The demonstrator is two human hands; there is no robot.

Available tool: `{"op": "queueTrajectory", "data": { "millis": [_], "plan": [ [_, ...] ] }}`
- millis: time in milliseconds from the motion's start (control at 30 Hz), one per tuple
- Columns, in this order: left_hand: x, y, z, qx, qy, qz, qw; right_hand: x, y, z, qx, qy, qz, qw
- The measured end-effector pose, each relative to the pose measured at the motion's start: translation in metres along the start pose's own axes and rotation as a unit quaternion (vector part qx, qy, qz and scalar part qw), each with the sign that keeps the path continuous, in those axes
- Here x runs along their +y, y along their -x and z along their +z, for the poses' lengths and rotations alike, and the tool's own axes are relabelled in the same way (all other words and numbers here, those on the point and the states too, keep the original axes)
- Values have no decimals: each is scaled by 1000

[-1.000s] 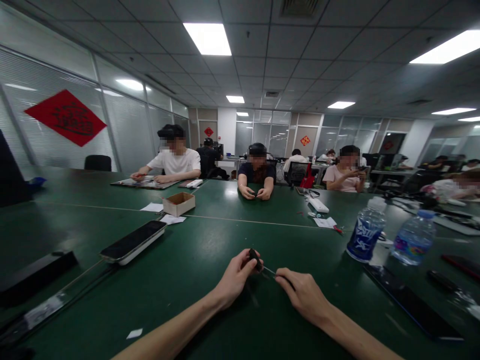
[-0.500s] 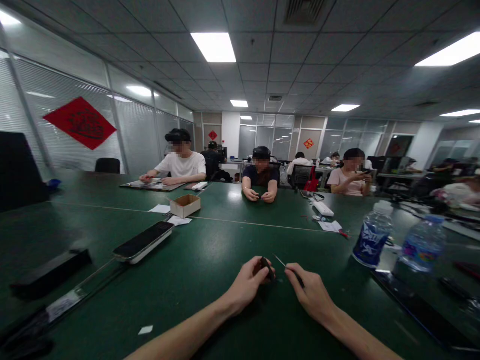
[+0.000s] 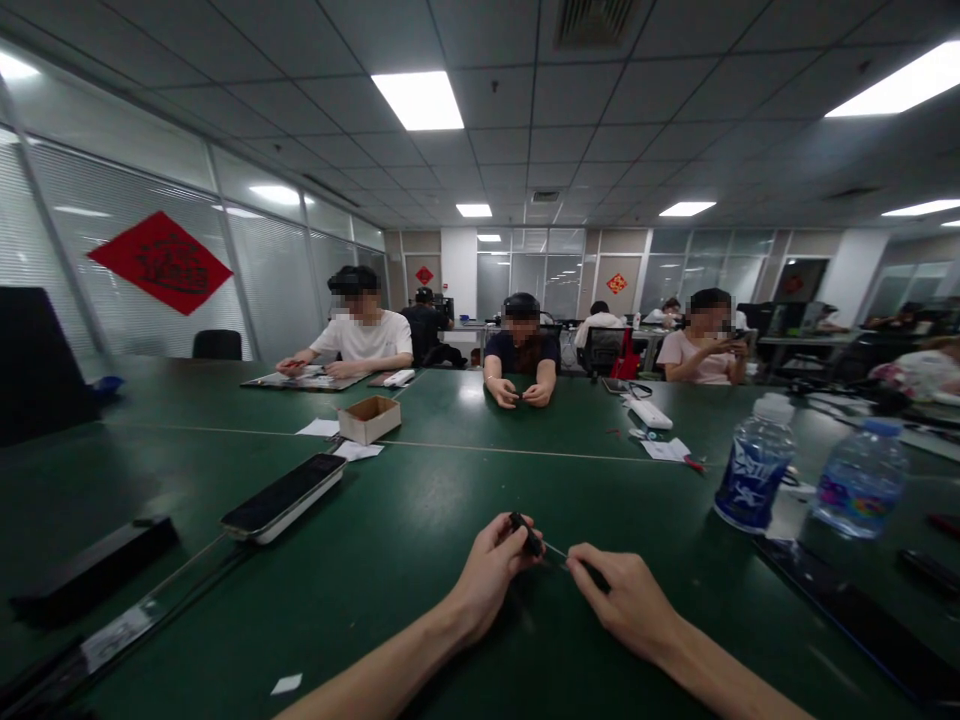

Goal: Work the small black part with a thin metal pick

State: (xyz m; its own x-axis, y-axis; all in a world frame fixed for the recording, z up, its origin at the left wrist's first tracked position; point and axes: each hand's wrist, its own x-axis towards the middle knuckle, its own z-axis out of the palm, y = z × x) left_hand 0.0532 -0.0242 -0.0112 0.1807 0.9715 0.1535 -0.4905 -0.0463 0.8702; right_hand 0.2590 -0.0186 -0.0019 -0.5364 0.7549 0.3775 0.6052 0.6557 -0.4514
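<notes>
As the left hand (image 3: 491,578) pinches a small black part (image 3: 527,534), the right hand (image 3: 615,600) grips a metal pick (image 3: 559,553) with its tip just beside the part

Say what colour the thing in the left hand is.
Black: the small object in the left hand, head view.

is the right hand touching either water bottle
No, the right hand is pinching a thin metal-tipped tool, apart from the blue-labelled water bottle and the clear water bottle.
</notes>
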Motion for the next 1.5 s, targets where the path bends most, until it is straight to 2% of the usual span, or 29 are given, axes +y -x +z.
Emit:
{"op": "queueTrajectory", "data": {
  "millis": [267, 633, 1500],
  "plan": [
    [3, 0, 1, 22, 5, -7, 1000, 4, -2, 2, -8, -7, 4, 1000],
    [-3, -3, -3, 28, 10, 4, 1000, 1, -2, 2, -1, 16, 3, 1000],
    [-3, -2, -3, 44, 12, 8, 999, 1, -2, 0, 0, 22, 2, 1000]
  ]
}}
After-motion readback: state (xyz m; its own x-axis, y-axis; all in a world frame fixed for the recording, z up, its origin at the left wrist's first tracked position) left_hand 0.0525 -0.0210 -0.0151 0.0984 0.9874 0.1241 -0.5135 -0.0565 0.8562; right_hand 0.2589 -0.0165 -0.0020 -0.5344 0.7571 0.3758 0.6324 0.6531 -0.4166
